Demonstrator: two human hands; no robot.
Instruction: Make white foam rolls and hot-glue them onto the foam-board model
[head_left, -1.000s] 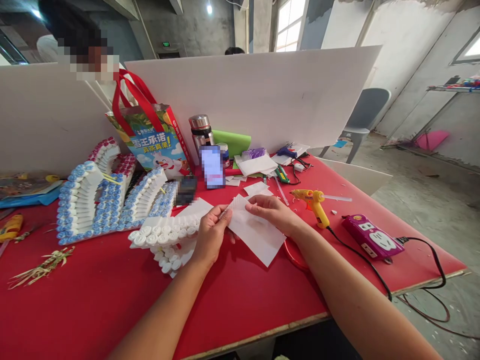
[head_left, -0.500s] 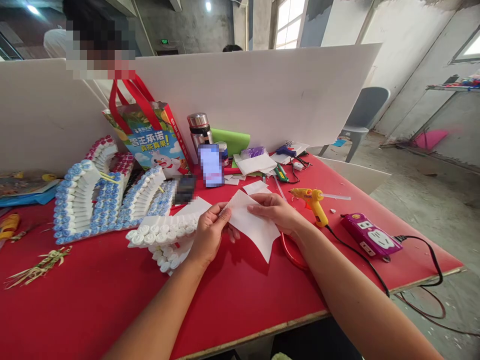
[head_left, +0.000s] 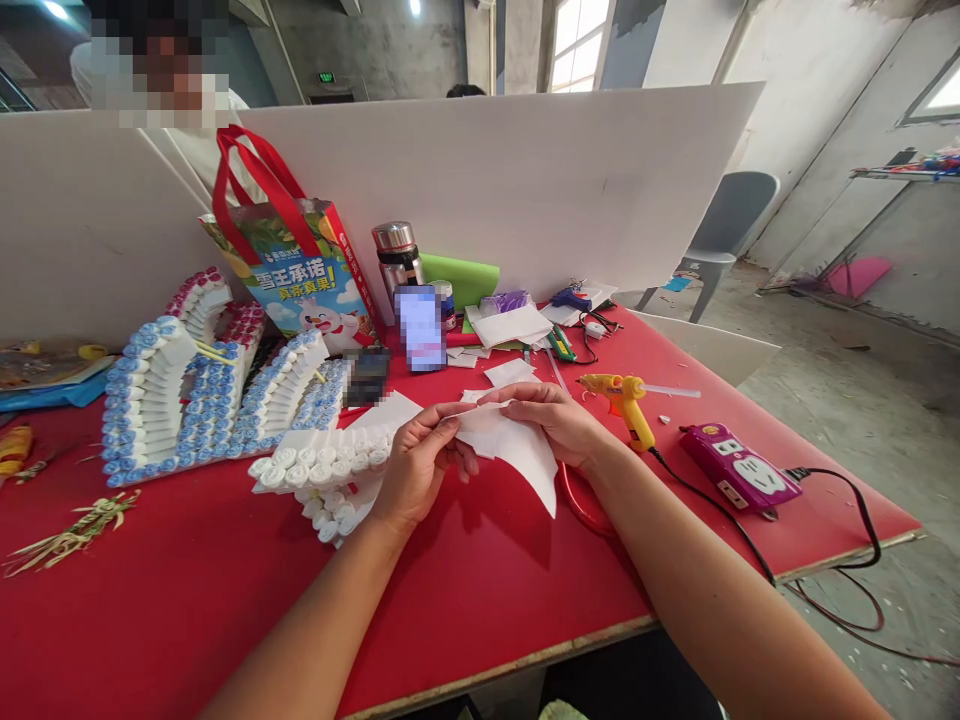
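Both my hands hold a white sheet of paper (head_left: 525, 455) a little above the red table (head_left: 187, 590). My left hand (head_left: 416, 470) pinches its left end between thumb and fingers. My right hand (head_left: 559, 420) grips the upper right edge, fingers curled over it. The paper bends and curls between the two hands, its lower corner hanging toward the table. Just left of my left hand lies a white block of rolled paper tubes (head_left: 322, 475).
A yellow glue gun (head_left: 626, 400) and a purple power strip (head_left: 739, 470) with black cables lie to the right. A blue-and-white paper-tube model (head_left: 195, 390), a shopping bag (head_left: 292, 270), a flask (head_left: 397, 255), a phone (head_left: 420, 328) and paper scraps stand behind. White boards wall the back; another person sits beyond.
The sheet lay almost flat on the table a second ago; now it is lifted and bent between my hands, which have drawn slightly closer together.
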